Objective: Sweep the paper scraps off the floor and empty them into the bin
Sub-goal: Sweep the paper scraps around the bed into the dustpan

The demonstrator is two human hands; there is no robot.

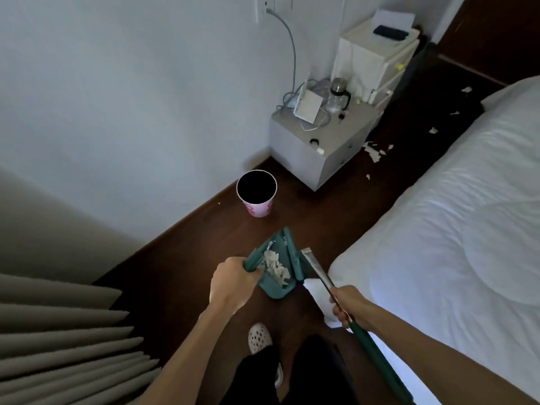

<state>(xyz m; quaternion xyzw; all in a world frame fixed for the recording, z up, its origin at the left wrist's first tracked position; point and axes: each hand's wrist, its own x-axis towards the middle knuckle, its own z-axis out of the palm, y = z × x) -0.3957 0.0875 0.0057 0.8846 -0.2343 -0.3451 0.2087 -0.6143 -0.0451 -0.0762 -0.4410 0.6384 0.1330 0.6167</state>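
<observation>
Both forearms reach in from the bottom of the frame toward its centre. The left hand (233, 280) is clenched round the handle of a teal dustpan (276, 271), its fingers wrapped over the grip at the pan's left side, the wrist bent slightly down. The right hand (349, 305) is curled round the shaft of a broom (377, 356), whose green handle runs off toward the lower right while the grey bristle head lies just beside the dustpan's right edge. The dustpan sits low over the dark wooden floor (336, 211) at lower centre, and a heap of white paper scraps (274, 266) lies inside it. More loose scraps (375, 152) are strewn on the floor at right of centre, between the grey bedside cabinet (309, 153) and the bed (455, 217). The bin (257, 192), a round pink and white pail with a dark open mouth, stands upright above the dustpan in the frame, near the white wall (131, 112) and just left of the cabinet, apart from both. The strip of floor is narrow, hemmed by the wall on the left, the bed's white edge on the right, and beige pleated curtains (64, 334) at lower left. A white perforated slipper (258, 337) shows below the dustpan.
</observation>
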